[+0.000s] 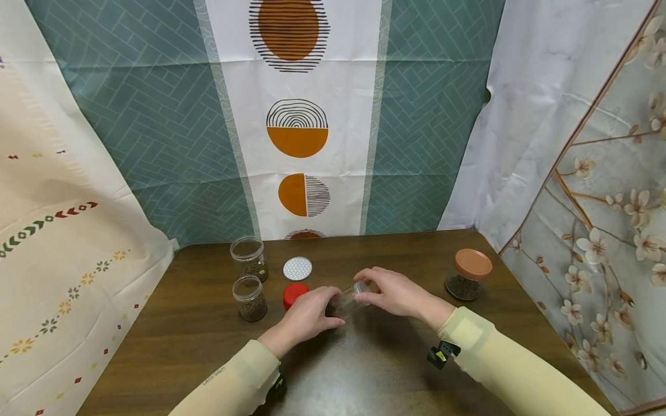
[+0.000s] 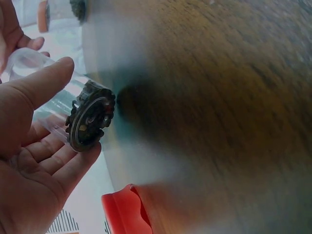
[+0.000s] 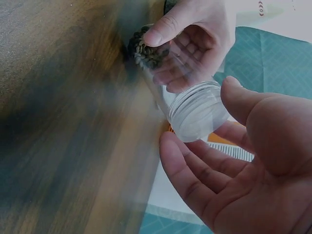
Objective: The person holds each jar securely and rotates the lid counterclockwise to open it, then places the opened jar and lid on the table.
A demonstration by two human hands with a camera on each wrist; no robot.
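A clear jar (image 1: 350, 301) lies tilted between both hands, its threaded mouth uncovered and toward the right. Dark pellet-like bits (image 3: 148, 54) have gathered at its base end. My left hand (image 1: 310, 315) grips the jar near the base, thumb on one side and fingers beneath, as the left wrist view shows. At the mouth end, the thumb and curled fingers of my right hand (image 1: 400, 293) hold the rim from either side. Just beyond the left hand sits a red lid (image 1: 294, 292), partly covered by that hand in the head view.
Two open clear jars, a taller one (image 1: 247, 254) and a shorter one (image 1: 251, 300), stand at the left with dark bits inside. A white patterned disc (image 1: 298, 268) lies behind the red lid. At the right stands a jar with an orange-brown lid (image 1: 472, 264). Curtains border the wooden table (image 1: 171, 352).
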